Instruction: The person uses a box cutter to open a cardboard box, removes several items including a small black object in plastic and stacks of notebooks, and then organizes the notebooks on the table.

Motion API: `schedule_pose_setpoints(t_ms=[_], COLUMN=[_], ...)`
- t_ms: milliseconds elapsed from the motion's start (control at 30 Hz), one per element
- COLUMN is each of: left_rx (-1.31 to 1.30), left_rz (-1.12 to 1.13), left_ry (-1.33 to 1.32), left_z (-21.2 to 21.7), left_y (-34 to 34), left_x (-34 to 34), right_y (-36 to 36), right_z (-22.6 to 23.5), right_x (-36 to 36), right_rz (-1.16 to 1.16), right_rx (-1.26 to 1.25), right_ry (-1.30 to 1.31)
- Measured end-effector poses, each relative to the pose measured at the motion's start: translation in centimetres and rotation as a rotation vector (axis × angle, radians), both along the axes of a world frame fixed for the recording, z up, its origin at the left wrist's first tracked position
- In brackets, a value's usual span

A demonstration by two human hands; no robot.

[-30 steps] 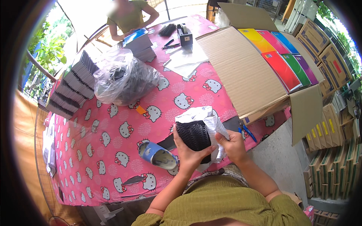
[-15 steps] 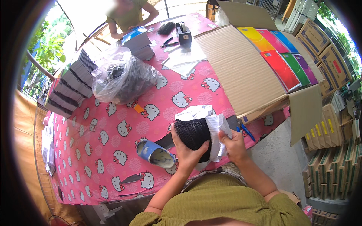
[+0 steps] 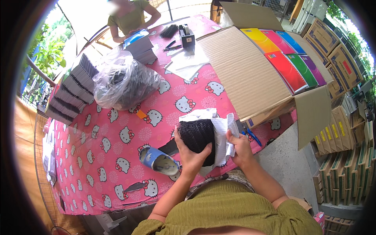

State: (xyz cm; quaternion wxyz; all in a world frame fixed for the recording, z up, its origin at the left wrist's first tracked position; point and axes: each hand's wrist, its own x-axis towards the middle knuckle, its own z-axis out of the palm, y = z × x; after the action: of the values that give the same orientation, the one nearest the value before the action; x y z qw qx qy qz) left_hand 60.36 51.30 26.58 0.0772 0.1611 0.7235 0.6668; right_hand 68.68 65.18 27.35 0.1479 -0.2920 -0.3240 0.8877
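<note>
Gripping black bundle (image 3: 197,137) beside white wrapper (image 3: 221,135)

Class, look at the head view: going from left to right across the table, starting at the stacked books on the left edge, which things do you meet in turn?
Stacked dark books → clear plastic bag → blue tape roll → black bundle in the left hand → right hand on its white wrapper → open cardboard box → coloured notebooks.

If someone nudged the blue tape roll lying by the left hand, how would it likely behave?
The tape roll lies tilted on the pink tablecloth, so it would probably slide or rock rather than roll. It looks light, stiff and unlikely to break.
</note>
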Motion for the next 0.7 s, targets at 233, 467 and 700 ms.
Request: schedule_pose_setpoints(t_ms=[233,467,700], left_rx=[-0.224,-0.418,-0.390], left_rz=[-0.073,-0.095,-0.113], left_ry=[0.040,0.009,0.054], left_z=[0.3,2.1,1.5], left_y=[0.2,1.0,1.7], left_x=[-1.6,-1.6,-2.2], right_y=[0.2,1.5,0.8], right_z=[0.7,-1.7,-0.5], right_x=[-1.5,-3.1,-2.4], right_rz=[-0.010,-0.041,-0.013], right_rx=[0.169,0.228,0.330], right_ry=[0.006,-0.049,-0.038])
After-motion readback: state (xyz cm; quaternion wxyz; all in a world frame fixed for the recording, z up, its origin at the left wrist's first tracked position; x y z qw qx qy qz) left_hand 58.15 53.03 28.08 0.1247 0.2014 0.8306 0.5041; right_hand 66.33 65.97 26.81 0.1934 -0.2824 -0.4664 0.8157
